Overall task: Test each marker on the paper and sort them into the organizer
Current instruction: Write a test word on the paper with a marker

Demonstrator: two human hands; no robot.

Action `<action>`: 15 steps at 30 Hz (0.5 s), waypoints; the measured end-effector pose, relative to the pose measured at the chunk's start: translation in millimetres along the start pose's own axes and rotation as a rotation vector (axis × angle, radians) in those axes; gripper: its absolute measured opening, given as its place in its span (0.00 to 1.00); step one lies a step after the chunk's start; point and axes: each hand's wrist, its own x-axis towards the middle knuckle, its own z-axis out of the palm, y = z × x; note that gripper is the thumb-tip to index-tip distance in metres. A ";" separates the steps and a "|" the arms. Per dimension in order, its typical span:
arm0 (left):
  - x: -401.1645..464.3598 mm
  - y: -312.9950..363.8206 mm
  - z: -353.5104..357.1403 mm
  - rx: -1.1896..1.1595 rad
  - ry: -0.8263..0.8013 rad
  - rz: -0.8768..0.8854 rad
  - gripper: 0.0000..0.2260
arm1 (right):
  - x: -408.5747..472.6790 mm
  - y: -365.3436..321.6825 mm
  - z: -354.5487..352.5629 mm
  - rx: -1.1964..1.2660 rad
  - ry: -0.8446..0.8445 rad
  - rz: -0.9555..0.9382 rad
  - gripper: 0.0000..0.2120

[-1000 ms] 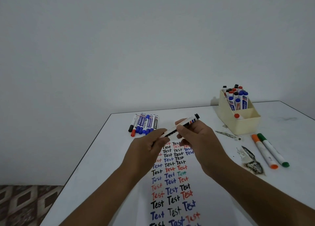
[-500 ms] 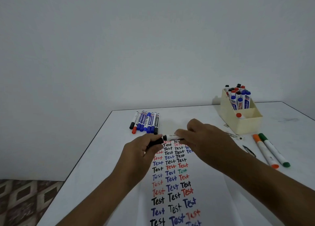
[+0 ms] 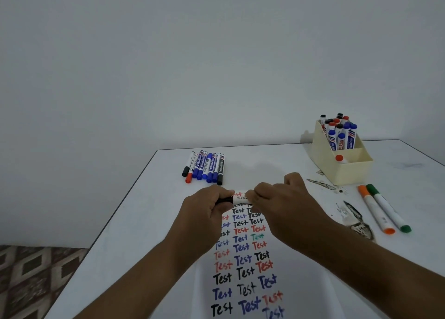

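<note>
White barrel, black cap: the marker (image 3: 237, 198) sits crosswise above the far end of the paper (image 3: 243, 258), held between both hands in the head view, the only view on offer. Left hand (image 3: 204, 210) curls round the black cap end, right hand (image 3: 284, 205) pinches the white barrel, fingers bent on it. Whether the cap is coming off or snapping on, I cannot tell.

How far along? The paper carries rows of "Test" in black, blue, red and 1 green, so plenty of testing looks done. Far right, the cream plastic organizer (image 3: 346, 172) stands boxy, its far compartment packed with upright capped markers, its near compartment holding 1 red-capped marker. Far left, a row of loose markers (image 3: 204, 167) lies side by side, about 8 by my count, likely awaiting their turn. Right of the paper, an orange marker (image 3: 375, 210) and a green marker (image 3: 387, 208) lie together outside the box.

Smooth white table (image 3: 125, 222), with dark scuffed patches near the right pair.
</note>
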 end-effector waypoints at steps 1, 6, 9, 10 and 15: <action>1.4 0.5 0.4 0.007 -0.013 0.005 0.08 | -0.3 0.4 0.9 -0.001 0.000 -0.001 0.24; 3.5 -0.1 3.4 -0.024 -0.051 0.022 0.07 | -0.5 4.0 0.9 0.021 0.047 -0.017 0.24; 1.0 -2.5 7.5 -0.047 -0.056 0.031 0.06 | -2.0 7.0 0.5 0.022 0.037 -0.049 0.21; 0.4 -3.6 9.2 -0.052 -0.061 0.034 0.06 | -2.8 7.8 1.2 0.020 0.023 -0.053 0.20; -1.1 -9.3 18.3 -0.020 -0.054 0.051 0.06 | -5.9 2.2 7.5 -0.005 -0.012 -0.041 0.19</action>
